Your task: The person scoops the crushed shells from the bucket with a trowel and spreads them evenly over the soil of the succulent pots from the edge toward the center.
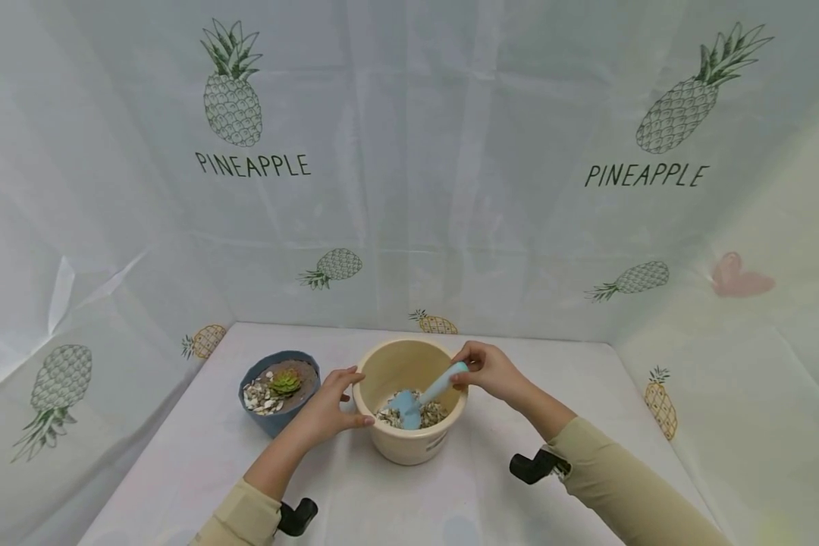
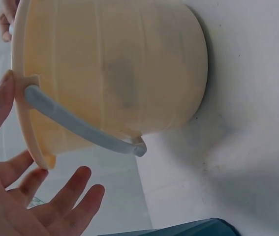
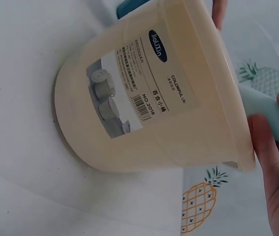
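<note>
A cream bucket (image 1: pixel 409 449) stands on the table with small pale stones or gravel (image 1: pixel 433 414) in its bottom. Inside it, the blade of a light blue toy shovel (image 1: pixel 407 409) rests on the stones. My right hand (image 1: pixel 493 370) grips the shovel's handle (image 3: pixel 264 112) at the bucket's right rim. At the left side, my left hand (image 1: pixel 329 409) touches the rim with thumb and fingertips, its other fingers spread apart in the left wrist view. A grey-blue handle (image 2: pixel 80 120) hangs down along the bucket's side.
Left of the bucket, a blue pot (image 1: pixel 262 418) holds a green succulent (image 1: pixel 285 383), brownish soil and white stones. A white cloth with pineapple prints hangs behind and on both sides of the table (image 1: pixel 519 425).
</note>
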Demonstrator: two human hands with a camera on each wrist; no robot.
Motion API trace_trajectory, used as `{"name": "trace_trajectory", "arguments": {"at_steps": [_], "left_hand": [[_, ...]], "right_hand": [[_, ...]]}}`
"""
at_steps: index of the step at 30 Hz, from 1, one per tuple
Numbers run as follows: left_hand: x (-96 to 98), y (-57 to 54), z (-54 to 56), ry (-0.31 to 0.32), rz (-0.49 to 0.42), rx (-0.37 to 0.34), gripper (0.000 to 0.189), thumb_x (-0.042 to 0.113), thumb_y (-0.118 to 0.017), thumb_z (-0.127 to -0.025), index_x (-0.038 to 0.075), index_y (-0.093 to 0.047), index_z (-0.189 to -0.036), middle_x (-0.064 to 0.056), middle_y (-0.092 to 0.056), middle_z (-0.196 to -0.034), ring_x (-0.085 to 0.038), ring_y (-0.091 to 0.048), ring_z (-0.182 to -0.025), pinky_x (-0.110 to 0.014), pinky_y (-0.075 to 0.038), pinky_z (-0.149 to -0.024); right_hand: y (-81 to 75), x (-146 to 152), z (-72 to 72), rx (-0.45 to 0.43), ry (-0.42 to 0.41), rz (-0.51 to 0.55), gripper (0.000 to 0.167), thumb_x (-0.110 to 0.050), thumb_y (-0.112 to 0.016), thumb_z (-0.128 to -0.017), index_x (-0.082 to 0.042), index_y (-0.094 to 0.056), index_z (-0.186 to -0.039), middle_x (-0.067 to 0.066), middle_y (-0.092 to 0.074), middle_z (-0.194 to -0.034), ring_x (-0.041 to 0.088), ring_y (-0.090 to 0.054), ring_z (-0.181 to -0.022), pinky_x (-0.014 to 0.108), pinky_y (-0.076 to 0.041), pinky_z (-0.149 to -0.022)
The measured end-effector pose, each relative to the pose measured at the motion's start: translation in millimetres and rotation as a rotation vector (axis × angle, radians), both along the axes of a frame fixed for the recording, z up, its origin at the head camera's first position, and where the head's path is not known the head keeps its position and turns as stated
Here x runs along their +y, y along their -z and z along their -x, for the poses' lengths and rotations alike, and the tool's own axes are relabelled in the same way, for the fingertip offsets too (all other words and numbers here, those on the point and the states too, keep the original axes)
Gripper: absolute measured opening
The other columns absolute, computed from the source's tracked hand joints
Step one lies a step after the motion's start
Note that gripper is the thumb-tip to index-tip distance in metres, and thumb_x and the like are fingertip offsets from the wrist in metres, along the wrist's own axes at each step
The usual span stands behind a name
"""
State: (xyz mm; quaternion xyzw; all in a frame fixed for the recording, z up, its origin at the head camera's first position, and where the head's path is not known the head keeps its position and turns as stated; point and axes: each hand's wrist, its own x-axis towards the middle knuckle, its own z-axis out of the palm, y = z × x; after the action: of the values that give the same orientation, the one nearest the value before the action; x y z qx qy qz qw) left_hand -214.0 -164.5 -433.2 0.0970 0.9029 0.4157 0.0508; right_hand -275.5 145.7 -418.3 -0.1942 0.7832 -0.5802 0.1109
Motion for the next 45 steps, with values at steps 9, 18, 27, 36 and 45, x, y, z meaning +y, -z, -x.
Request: {"name": "trace_trajectory", "arguments": {"at_steps": [9, 18, 27, 36, 45], "left_hand": [[1.9, -3.8, -1.3, -0.043, 0.007, -0.011, 0.089, 0.023, -0.089, -0.070, 0.006, -0.044, -0.145, -0.018, -0.034, -0.150, -0.039, -0.054, -0.116, -0.043, -0.054, -0.080], [1.7, -7.9, -0.3, -0.060, 0.002, -0.072, 0.097, 0.024, -0.089, -0.071, 0.004, -0.036, -0.149, -0.021, -0.046, -0.141, -0.040, -0.057, -0.110, -0.043, -0.055, -0.074], [2.5, -9.0, -2.2, -0.088, -0.044, -0.133, 0.102, 0.023, -0.090, -0.070, 0.003, -0.032, -0.151, -0.012, -0.061, -0.115, -0.021, -0.066, -0.086, -0.041, -0.054, -0.069], [2.5, -5.0, -3.1, -0.098, -0.055, -0.139, 0.099, 0.021, -0.088, -0.072, 0.001, -0.031, -0.150, -0.008, -0.062, -0.104, -0.016, -0.065, -0.077, -0.038, -0.053, -0.066], [1.6, -0.2, -8.1, -0.101, -0.049, -0.106, 0.095, 0.023, -0.087, -0.074, 0.002, -0.034, -0.150, -0.005, -0.062, -0.099, -0.016, -0.064, -0.079, -0.036, -0.053, -0.064]], "right_hand": [[-6.3, 6, 2.6, 0.008, 0.005, 0.024, 0.019, 0.003, -0.071, -0.086, 0.008, -0.061, -0.101, 0.015, -0.067, -0.092, 0.028, -0.070, -0.079, 0.037, -0.058, -0.074], [-12.4, 11, 5.5, 0.009, 0.028, 0.055, 0.022, 0.005, -0.069, -0.087, 0.013, -0.059, -0.105, 0.016, -0.065, -0.094, 0.026, -0.070, -0.079, 0.045, -0.057, -0.077], [-21.5, 19, 7.3, 0.018, 0.049, 0.066, 0.022, 0.002, -0.068, -0.089, 0.010, -0.059, -0.108, 0.022, -0.064, -0.103, 0.026, -0.070, -0.081, 0.039, -0.057, -0.078], [-26.1, 21, 6.1, -0.010, 0.071, 0.128, 0.028, 0.002, -0.068, -0.090, 0.014, -0.055, -0.111, 0.027, -0.061, -0.102, 0.027, -0.070, -0.082, 0.047, -0.055, -0.083], [-19.5, 17, 4.9, -0.040, 0.124, 0.172, 0.029, 0.000, -0.068, -0.089, 0.012, -0.054, -0.112, 0.027, -0.061, -0.102, 0.022, -0.070, -0.078, 0.043, -0.056, -0.082]]}}
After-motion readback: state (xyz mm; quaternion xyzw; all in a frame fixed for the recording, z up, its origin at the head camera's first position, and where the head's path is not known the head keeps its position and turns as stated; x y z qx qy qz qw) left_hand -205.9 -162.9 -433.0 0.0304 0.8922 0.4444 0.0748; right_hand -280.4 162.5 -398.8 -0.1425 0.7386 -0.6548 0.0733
